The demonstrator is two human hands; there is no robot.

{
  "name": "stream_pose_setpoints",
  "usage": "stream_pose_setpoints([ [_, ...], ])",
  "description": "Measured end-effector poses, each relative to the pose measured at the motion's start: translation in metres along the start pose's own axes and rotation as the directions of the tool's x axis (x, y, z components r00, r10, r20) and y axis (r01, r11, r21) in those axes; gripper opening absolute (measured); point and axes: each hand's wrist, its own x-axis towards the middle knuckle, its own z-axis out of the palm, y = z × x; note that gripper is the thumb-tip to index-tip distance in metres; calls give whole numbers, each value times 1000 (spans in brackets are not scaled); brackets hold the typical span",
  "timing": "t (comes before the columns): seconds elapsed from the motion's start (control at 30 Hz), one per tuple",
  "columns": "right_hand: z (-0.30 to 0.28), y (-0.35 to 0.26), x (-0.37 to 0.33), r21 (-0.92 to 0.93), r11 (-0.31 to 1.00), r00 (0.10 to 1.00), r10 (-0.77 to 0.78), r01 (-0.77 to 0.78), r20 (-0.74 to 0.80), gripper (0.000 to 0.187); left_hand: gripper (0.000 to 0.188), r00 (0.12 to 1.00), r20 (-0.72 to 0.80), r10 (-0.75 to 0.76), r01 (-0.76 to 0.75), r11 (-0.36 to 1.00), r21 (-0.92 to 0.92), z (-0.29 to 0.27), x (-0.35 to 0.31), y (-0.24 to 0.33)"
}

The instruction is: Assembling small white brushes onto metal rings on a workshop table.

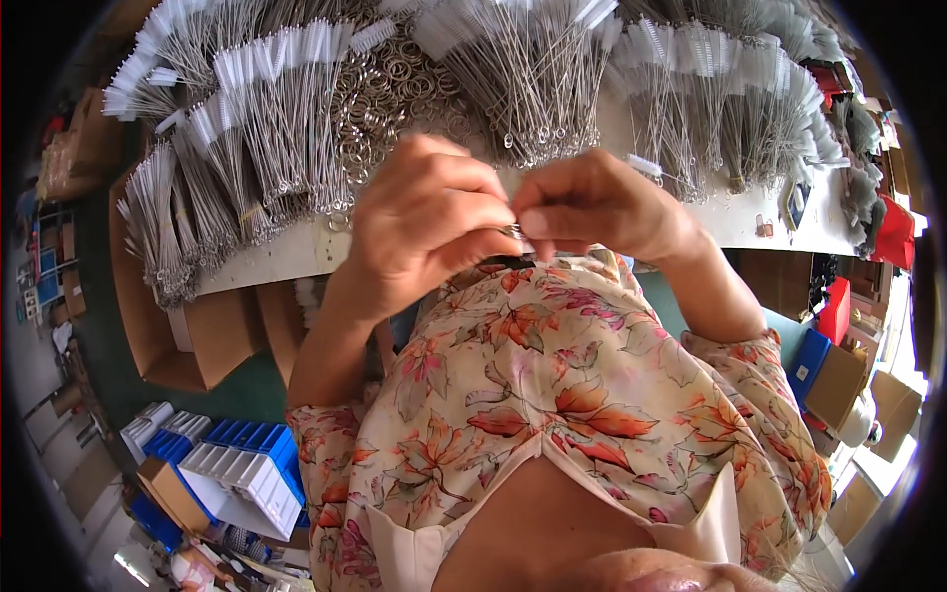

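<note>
In front of my chest, both hands meet at the near edge of the table. My left hand (424, 212) is closed in a pinch, with a small shiny metal ring (514, 233) at its fingertips. My right hand (597, 202) has thumb and fingers pressed together at the same spot, touching the ring; its fingers partly hide what lies between. Just beyond my hands lies a heap of loose metal rings (390, 84). Bundles of thin wire brushes with white bristle heads and looped wire ends flank it, one bundle (281, 118) on the left and another (533, 74) in the middle.
More brushes (725, 109) cover the right of the white table (281, 259). Open cardboard boxes (222, 335) stand below its left edge. White and blue plastic bins (242, 483) sit at lower left. Red and blue items (811, 360) and cartons are at right.
</note>
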Motion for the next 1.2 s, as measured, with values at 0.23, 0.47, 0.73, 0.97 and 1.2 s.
stream_pose_setpoints([
  [0.23, -32, 96, -81, -849, -32, 847, 61, -527, -528, 11, 19, 556, 21, -831, 748, 511, 424, -1, -93, 4],
  [0.47, 22, 69, 12, -735, 643, 846, -499, 215, -189, 6, 10, 646, -89, -759, 754, 651, -87, 8, -87, 4],
  [0.73, 27, 30, 57, -630, 679, 820, -561, 377, -114, 10, 12, 833, -30, -553, 530, 811, -245, -45, -27, 3],
  [0.97, 18, 10, 48, -202, 956, 954, -249, 214, -167, 14, 19, 860, 116, -497, 508, 809, -296, -63, -1, 3],
  [1.2, 13, -16, 39, 115, 957, 946, -235, 265, -223, 17, 27, 867, -200, -456, 391, 872, -293, -39, 20, 20],
])
